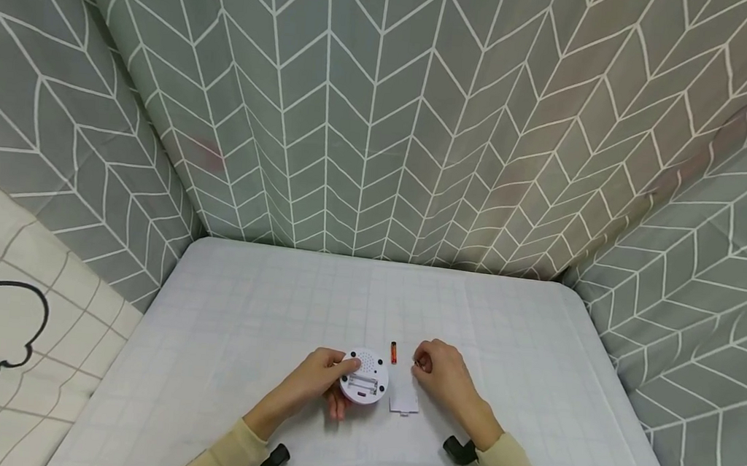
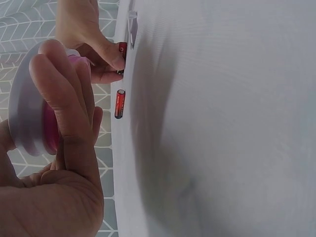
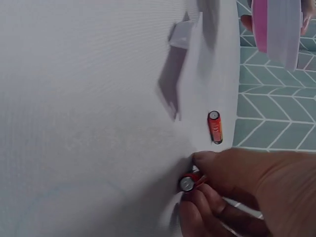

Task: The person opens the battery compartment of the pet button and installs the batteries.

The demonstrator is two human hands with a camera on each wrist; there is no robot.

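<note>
My left hand (image 1: 318, 375) grips a round white device (image 1: 371, 367), thumb on its upturned face and fingers beneath. That face has small dark feet, a patch of tiny holes and an uncovered battery compartment (image 1: 363, 385) with no battery visible in it. In the left wrist view, the device's pink side (image 2: 51, 129) shows behind the fingers. My right hand (image 1: 446, 374) pinches a red and black battery (image 3: 187, 183) between thumb and fingers, at the tabletop. A second such battery (image 1: 393, 352) lies between the hands. Nearer me, a thin white battery cover (image 1: 403, 398) lies beside the device.
A white cloth covers the table (image 1: 263, 290). Grey curtains (image 1: 369, 116) with a white zigzag pattern hang behind it and along the right. Dark wrist mounts (image 1: 459, 450) sit at both sleeves. A pale checked cloth (image 1: 43, 324) hangs at the left.
</note>
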